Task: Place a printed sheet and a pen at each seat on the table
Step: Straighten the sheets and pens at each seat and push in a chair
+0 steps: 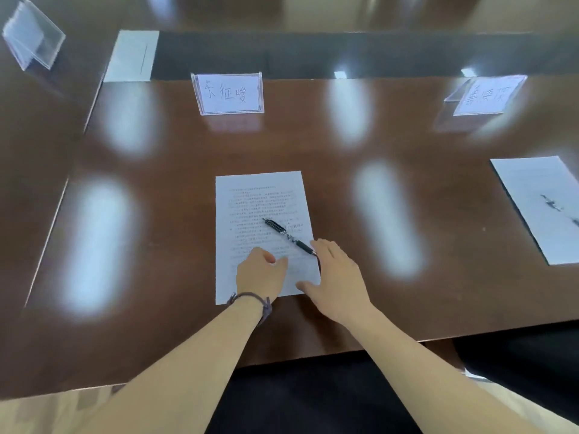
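Table [391, 214]: dark, glossy brown wood under both hands, with pale oblong glare patches on it; a black strip runs across it far beyond the hands.
Sheet [260, 208]: printed page lying flat on the table, directly under and ahead of the left hand, long side running away from the person; its right edge meets the right hand.
Second sheet [545, 208]: lies well to the right of the right hand, turned at an angle, cut by the frame edge; a dark blurred mark on it, too smeared to tell.
Third sheet [131, 56]: far ahead and left of the left hand, next to the end of the black strip.
Name card [228, 93]: clear stand with handwriting, straight ahead of the hands, beyond the sheet.
Second card [487, 93]: ahead and to the right of the right hand, blurred.
Third card [31, 34]: far off to the left of the left hand.
Left hand [260, 277]: rests on the sheet's lower part, fingers loosely curled, gripping nothing; a dark band at the wrist.
Right hand [336, 277]: fingers spread and fairly straight, laid on the sheet's right edge and the table.
Pen [289, 235]: black, lying slantwise on the sheet, its near end just at the right hand's fingertips; contact unclear.
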